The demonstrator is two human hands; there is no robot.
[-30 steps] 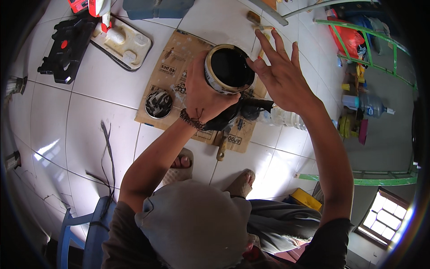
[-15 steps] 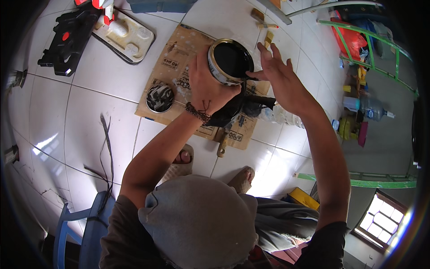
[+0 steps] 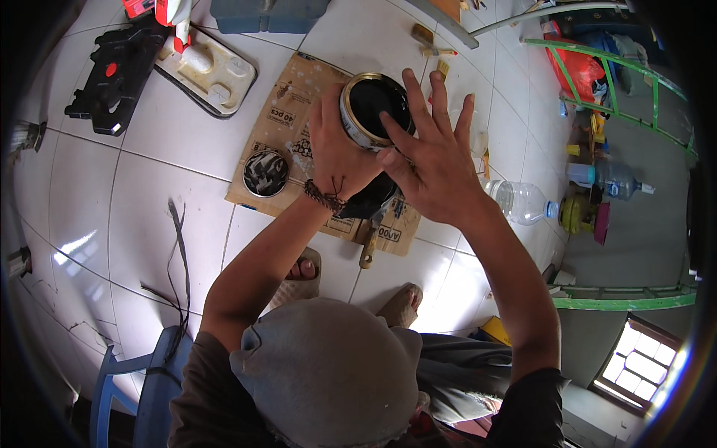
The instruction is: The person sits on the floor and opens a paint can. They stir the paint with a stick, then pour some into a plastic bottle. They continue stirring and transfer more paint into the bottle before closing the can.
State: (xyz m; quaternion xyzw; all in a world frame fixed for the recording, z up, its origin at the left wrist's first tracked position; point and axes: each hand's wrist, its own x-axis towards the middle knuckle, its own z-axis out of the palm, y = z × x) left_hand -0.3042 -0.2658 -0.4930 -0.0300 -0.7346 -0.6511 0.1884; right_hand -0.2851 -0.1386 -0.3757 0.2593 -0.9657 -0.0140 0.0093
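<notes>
My left hand (image 3: 340, 149) is wrapped round the left side of an open round can (image 3: 358, 135) with a gold rim and black paint inside. The can is tilted so its mouth shows. Over its right edge, my right hand (image 3: 441, 168) has its fingers spread, with the index finger reaching toward the rim; whether it touches cannot be made out. Below the can lies black plastic (image 3: 367, 203), partly hidden by my hands. A round lid (image 3: 266, 173) smeared with black sits to the left on a cardboard sheet (image 3: 258, 138). A brush's wooden handle (image 3: 367, 252) sticks out from the cardboard's near edge.
A clear plastic bottle (image 3: 523, 201) lies to the right. More brushes (image 3: 423, 34) rest at the far side. A black plastic case (image 3: 112, 78) and a beige tool base (image 3: 216, 71) are far left. A blue plastic chair (image 3: 158, 388) stands near left, a green frame (image 3: 624, 302) at right.
My right hand has moved from the can's right edge toward me and turned, its fingers now spread over the can. The can has shifted slightly left, with my left hand still round it.
</notes>
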